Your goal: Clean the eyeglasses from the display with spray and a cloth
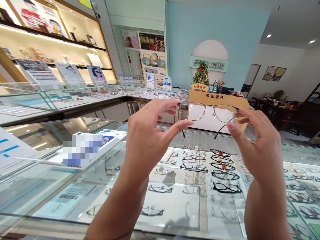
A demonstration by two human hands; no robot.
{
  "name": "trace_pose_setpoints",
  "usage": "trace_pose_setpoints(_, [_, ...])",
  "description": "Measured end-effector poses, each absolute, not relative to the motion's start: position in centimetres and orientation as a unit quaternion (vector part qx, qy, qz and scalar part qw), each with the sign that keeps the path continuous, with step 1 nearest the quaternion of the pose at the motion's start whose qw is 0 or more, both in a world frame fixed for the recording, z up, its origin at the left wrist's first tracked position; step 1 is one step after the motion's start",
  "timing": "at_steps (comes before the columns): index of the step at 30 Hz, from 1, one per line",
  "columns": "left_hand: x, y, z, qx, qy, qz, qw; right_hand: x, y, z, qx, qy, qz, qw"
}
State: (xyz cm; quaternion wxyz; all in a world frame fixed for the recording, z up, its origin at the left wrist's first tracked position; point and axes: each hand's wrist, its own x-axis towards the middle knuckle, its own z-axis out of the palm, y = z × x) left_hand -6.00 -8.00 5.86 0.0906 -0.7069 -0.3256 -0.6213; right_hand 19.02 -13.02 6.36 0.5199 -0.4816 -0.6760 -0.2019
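Observation:
A pair of eyeglasses [209,106] with dark upper rims and thin metal lower rims is held up in the air between my two hands. My left hand [152,130] grips its left end, fingers behind the rim and thumb below. At the right end, my right hand [257,136] pinches the frame near the hinge, thumb in front. Both dark-tipped temples hang below the lenses, pointing away from me. Beneath the hands lies a glass display counter [180,186] holding rows of spectacle frames, among them a black pair [227,187].
On the counter's left stands a white box [85,150], partly blurred out, near a white card [15,153]. More glass showcases [60,98] run along the left and back. A wooden cashier desk [217,96] with a potted plant [201,74] stands beyond. Lit shelves [60,40] line the left wall.

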Motion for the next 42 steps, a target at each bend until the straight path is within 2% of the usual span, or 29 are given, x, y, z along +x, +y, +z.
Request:
trace_pose_setpoints(14, [-5.8,-8.1,5.6,-0.679,-0.347,-0.644,0.061,18.8,-13.1,6.4,-0.479,-0.667,-0.202,0.534])
trace_pose_setpoints(26, [-6.2,-7.5,6.0,-0.676,-0.274,-0.683,0.044,18.3,-13.1,6.2,-0.482,-0.666,-0.267,0.502])
trace_pose_setpoints(42, [-6.5,-8.0,6.2,-0.667,-0.309,-0.676,0.042,17.7,-13.5,6.2,-0.481,-0.669,-0.285,0.49])
